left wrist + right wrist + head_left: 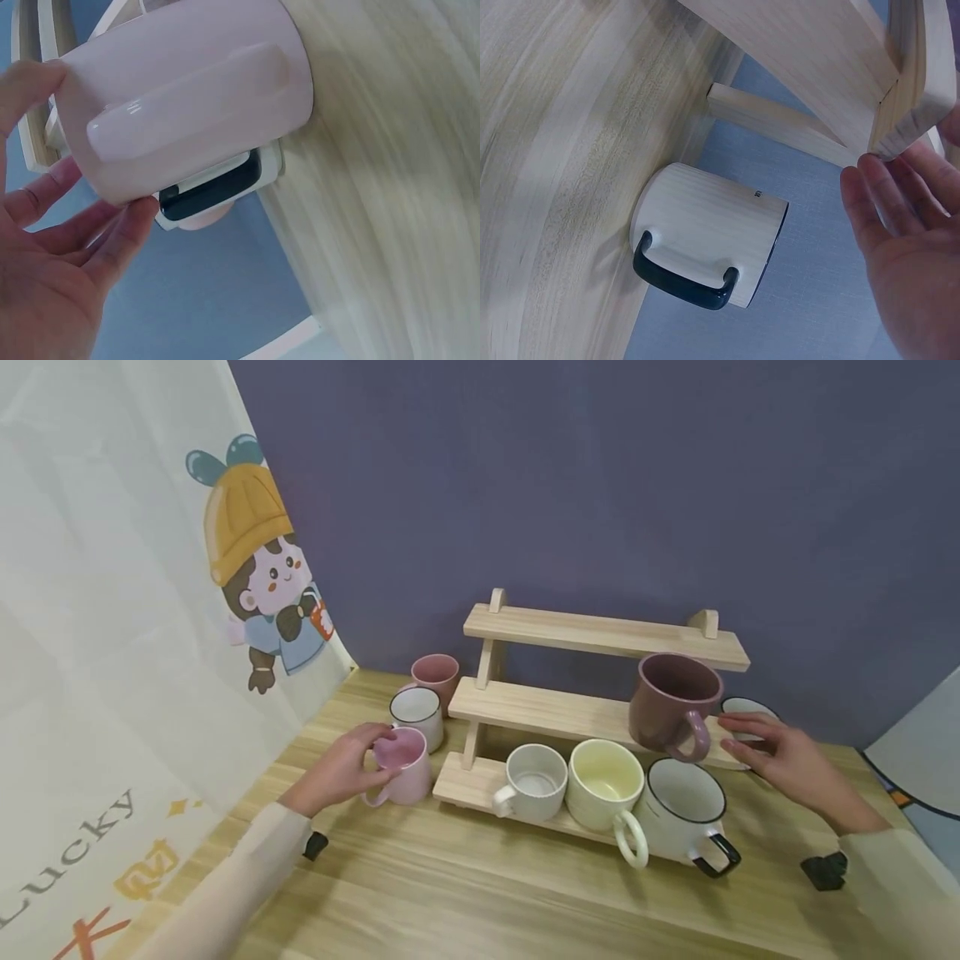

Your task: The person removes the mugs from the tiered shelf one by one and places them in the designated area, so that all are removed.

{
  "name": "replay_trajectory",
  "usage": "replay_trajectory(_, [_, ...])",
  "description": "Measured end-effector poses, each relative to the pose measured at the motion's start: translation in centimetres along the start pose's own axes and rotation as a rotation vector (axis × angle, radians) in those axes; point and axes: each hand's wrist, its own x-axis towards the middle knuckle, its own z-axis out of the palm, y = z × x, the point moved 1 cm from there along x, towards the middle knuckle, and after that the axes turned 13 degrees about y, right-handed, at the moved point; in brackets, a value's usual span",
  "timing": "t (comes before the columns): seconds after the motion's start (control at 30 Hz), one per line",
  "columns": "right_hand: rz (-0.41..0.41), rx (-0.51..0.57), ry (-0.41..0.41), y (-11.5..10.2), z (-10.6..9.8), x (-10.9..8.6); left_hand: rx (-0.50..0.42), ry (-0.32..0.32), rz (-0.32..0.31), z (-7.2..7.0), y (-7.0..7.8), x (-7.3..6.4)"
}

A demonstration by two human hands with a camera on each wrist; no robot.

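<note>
My left hand (351,766) pinches the rim of a pale pink mug (411,775), thumb on one side and fingers on the other. In the left wrist view that pink mug (187,97) stands upright on the wooden surface, its handle facing the camera. My right hand (787,760) is by the right end of the middle shelf, beside a mauve mug (671,702) on that shelf. The right wrist view shows its fingers (866,202) loosely extended at the shelf's end (919,120), holding no mug. Beyond it stands a white mug with a dark handle (705,225).
A three-step wooden rack (547,706) stands before a dark blue backdrop. Its lowest step bears a small white mug (536,785), a pale yellow mug (600,793) and a white black-rimmed mug (682,814). Behind the pink mug are a white mug (420,718) and a rose mug (437,672).
</note>
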Motion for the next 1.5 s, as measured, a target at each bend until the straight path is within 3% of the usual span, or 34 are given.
replay_trajectory(0.43, [0.006, 0.07, -0.003, -0.4, -0.1, 0.1, -0.013, -0.049, 0.056, -1.1, -0.3, 1.8])
replay_trajectory(0.6, [0.013, 0.116, -0.014, -0.4, 0.1, -0.1, -0.008, -0.036, 0.095, -0.9, 1.6, 4.7])
replay_trajectory(0.77, [0.012, 0.135, -0.009, -0.8, 0.1, 0.0, 0.04, -0.072, 0.111, 0.5, 3.8, 8.2])
replay_trajectory(0.9, [0.042, 0.141, -0.023, -0.9, 0.1, -0.1, 0.046, -0.096, 0.1, 1.7, 4.5, 9.7])
replay_trajectory(1.13, [0.059, 0.117, -0.03, -0.9, 0.1, -0.1, 0.053, -0.116, 0.093, 3.0, 4.7, 10.6])
replay_trajectory(1.23, [0.019, 0.048, -0.014, -1.1, 0.0, 0.0, 0.064, -0.13, 0.098, 3.2, 4.7, 10.8])
replay_trajectory(1.37, [-0.069, -0.06, 0.088, -2.9, -0.7, 0.5, 0.07, -0.143, 0.105, 3.5, 4.7, 11.0])
replay_trajectory(1.5, [-0.092, -0.062, 0.196, -6.3, -2.4, 1.7, 0.03, -0.132, 0.093, 3.4, 4.7, 11.0])
